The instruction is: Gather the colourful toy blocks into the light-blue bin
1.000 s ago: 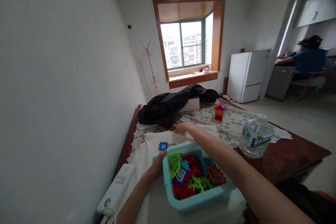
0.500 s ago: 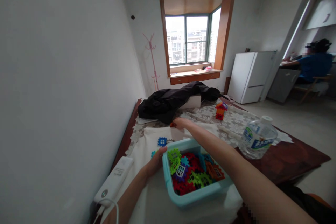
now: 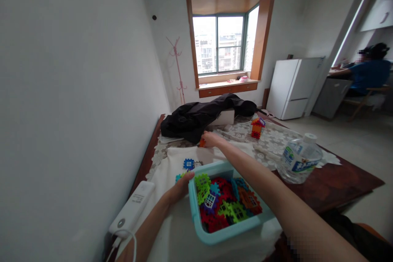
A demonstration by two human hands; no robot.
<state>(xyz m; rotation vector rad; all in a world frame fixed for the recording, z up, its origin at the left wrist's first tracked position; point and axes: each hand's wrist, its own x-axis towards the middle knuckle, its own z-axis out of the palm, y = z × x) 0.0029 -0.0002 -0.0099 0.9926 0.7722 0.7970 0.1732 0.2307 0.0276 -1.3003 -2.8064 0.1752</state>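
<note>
Two hands in use. Right hand (image 3: 211, 139) is stretched far across the table (image 3: 337, 180), fingertips at a small orange plastic block (image 3: 202, 143) lying on the covered tabletop, just in front of the crumpled black jacket (image 3: 196, 118). The hand hides most of the block, so I can't tell whether the fingers are closed on it or only touching. Left hand (image 3: 181, 186) lies loosely open against the near-left corner of the light teal plastic bin (image 3: 194, 208), fingertips on the rim, not clamped. The bin is full of mixed interlocking plastic blocks (image 3: 227, 206): red, green, purple, orange.

My read for the pick:
- The block is small and flat on soft cloth. Pinch it by the edges with thumb and forefinger. Pressing down would likely drag the fabric.
- The jacket hem sits just behind it. Come in from the near side and lift straight up to avoid snagging.
- The right forearm runs directly over the bin, so any path back needs clearance over the rim.
- The left hand on the rim is a useful brace. The bin sits on a loose white cloth (image 3: 172, 163) and could slide.

Nearby:
- A square blue block (image 3: 188, 164) and a small teal piece (image 3: 178, 177) lie on the white cloth just beyond the left hand.
- A small block house (image 3: 256, 127) stands on the lace tablecloth (image 3: 270, 143), well apart to the right.
- A clear plastic water bottle (image 3: 299, 159) is further right.
- A white power bank (image 3: 132, 209) with a cable is at the left edge.
</note>
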